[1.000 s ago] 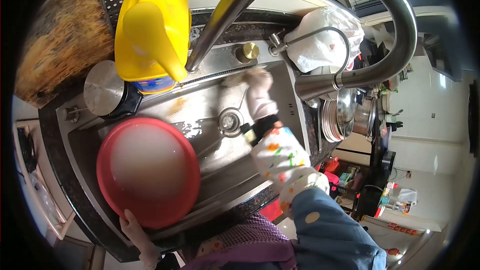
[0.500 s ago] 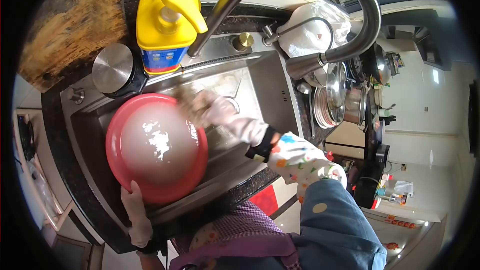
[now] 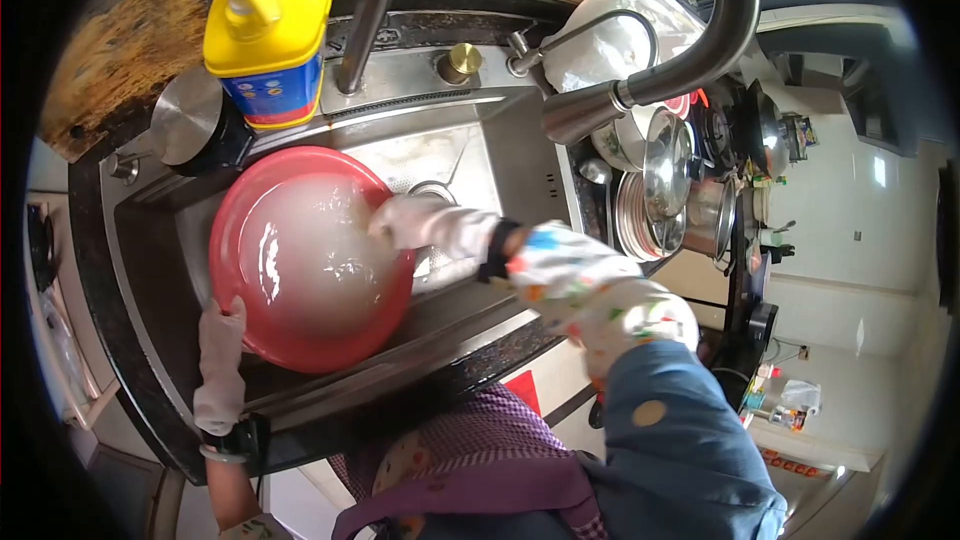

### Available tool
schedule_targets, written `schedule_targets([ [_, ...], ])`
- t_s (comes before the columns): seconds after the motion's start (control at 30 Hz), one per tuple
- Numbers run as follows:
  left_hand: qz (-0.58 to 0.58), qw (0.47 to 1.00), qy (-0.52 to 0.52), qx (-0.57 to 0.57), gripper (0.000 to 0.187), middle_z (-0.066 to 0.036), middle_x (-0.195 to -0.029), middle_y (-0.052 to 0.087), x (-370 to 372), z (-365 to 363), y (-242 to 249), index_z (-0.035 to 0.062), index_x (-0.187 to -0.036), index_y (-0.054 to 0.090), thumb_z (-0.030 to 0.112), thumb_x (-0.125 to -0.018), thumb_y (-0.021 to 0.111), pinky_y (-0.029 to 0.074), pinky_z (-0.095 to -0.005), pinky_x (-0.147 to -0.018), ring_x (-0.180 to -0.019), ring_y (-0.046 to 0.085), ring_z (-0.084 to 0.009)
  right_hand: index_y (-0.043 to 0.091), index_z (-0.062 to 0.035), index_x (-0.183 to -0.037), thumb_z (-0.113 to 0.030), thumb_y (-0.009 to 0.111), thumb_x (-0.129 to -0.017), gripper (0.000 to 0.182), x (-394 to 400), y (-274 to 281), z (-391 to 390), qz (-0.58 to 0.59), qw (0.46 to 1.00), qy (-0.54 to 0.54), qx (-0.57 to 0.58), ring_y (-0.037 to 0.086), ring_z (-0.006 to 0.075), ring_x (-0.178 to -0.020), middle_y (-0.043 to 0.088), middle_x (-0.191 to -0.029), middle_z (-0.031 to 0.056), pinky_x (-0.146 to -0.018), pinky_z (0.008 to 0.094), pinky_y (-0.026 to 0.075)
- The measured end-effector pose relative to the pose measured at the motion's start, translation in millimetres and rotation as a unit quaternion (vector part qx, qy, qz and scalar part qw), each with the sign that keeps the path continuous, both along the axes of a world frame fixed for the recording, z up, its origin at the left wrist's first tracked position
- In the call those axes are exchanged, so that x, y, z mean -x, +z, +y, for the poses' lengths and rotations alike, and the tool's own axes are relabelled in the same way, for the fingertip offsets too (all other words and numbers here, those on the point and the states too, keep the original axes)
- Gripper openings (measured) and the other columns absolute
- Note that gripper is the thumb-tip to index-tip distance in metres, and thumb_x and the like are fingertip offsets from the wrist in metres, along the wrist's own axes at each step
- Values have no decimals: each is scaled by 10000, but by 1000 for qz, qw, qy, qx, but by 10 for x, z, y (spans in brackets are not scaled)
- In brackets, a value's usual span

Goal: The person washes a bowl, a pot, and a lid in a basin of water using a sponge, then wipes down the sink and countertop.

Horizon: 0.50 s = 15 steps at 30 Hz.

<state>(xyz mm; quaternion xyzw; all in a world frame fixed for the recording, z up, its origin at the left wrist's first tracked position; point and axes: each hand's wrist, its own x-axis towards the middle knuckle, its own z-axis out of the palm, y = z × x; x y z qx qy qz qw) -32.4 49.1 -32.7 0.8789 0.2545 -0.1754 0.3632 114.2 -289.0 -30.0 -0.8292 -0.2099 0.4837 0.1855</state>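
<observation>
A red plastic basin [image 3: 395, 315] of cloudy whitish water [image 3: 310, 250] sits in the steel sink [image 3: 520, 145]. My left hand [image 3: 222, 350], in a pale thin glove, grips the basin's rim at its near left side. My right hand [image 3: 405, 223], gloved too and blurred by motion, is at the basin's right side with its fingertips at the water. Its fingers look closed; what they hold is hidden by the water and the blur.
A yellow jug [image 3: 265, 25] and a round metal-topped pot [image 3: 188, 118] stand behind the basin. The faucet [image 3: 590, 110] arches over the sink's right side. Stacked plates [image 3: 632, 215], a glass lid [image 3: 665, 165] and a white plastic bag [image 3: 600, 45] are to the right.
My right hand has gone from above the sink beside the basin, with a blurred brownish thing in it, to the water's edge. My left hand stays at the rim; the view has shifted.
</observation>
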Motion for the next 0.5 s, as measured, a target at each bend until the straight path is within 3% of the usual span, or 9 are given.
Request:
schedule_targets([
  [0.03, -11, 1000, -4, 5, 312, -247, -866, 628, -32, -20, 61, -29, -1011, 575, 240, -853, 565, 476, -405, -722, -850, 622, -376, 643, -157, -1084, -65, 598, -709, 389, -67, 152, -238, -75, 995, 52, -46, 605, 237, -978, 637, -1074, 83, -865, 326, 468],
  [0.1, -12, 1000, -2, 7, 316, -246, -871, 630, -38, -54, 158, -26, -1025, 573, 240, -855, 565, 475, -404, -730, -861, 622, -374, 622, -159, -1117, -89, 579, -751, 375, -308, 870, -520, -98, 989, 80, 75, 611, 272, -956, 636, -1062, 102, -841, 339, 486],
  [0.13, -3, 1000, -1, -13, 314, -243, -889, 631, -44, -73, 187, -21, -1041, 570, 235, -861, 560, 473, -399, -741, -873, 621, -369, 625, -142, -1092, -105, 586, -754, 342, -415, 770, -873, -193, 976, 102, 24, 609, 289, -927, 639, -1000, 117, -817, 359, 492],
  [0.17, 7, 999, -1, -33, 312, -241, -906, 633, -45, -93, 219, -16, -1057, 567, 231, -867, 556, 470, -395, -752, -886, 620, -365, 638, -122, -1028, -108, 579, -760, 275, -580, 702, -1058, -251, 944, 166, 137, 610, 301, -864, 640, -901, 114, -782, 374, 494],
  [0.2, 14, 999, 4, -34, 312, -241, -906, 633, -40, -125, 247, -16, -1057, 567, 231, -867, 556, 470, -395, -752, -886, 620, -365, 649, -127, -944, -118, 570, -766, 195, -758, 593, -1346, -251, 963, 81, 61, 609, 310, -809, 637, -828, 107, -730, 383, 492],
  [0.23, 2, 999, 19, -32, 302, -233, -918, 637, -37, -169, 270, -13, -1064, 565, 220, -872, 553, 468, -385, -760, -887, 623, -350, 641, -132, -848, -120, 559, -769, 114, -809, 299, -1737, -351, 919, -46, -176, 615, 282, -741, 628, -753, 101, -666, 372, 489],
  [0.27, -8, 999, 34, -31, 292, -225, -930, 640, -37, -203, 304, -9, -1072, 563, 209, -878, 550, 465, -375, -769, -888, 627, -336, 638, -115, -853, -109, 552, -775, 116, -1103, -651, -2397, -476, 877, 17, -54, 618, 282, -720, 622, -724, 115, -656, 368, 490],
  [0.47, 35, 998, 53, -12, 308, -187, -891, 646, 60, -132, 195, -33, -1064, 557, 223, -894, 546, 463, -347, -761, -820, 627, -254, 491, 3, -1178, -73, 521, -796, 390, -30, 282, -2102, -318, 876, 289, 219, 617, 332, -794, 620, -772, 176, -725, 365, 503],
  [0.5, 28, 998, 49, -9, 307, -185, -882, 646, 78, -115, 163, -34, -1060, 556, 224, -895, 544, 473, -346, -739, -803, 630, -250, 518, -4, -1175, -136, 518, -822, 377, 114, 340, -2054, -156, 916, 283, 238, 609, 338, -858, 624, -879, 201, -770, 364, 492],
])
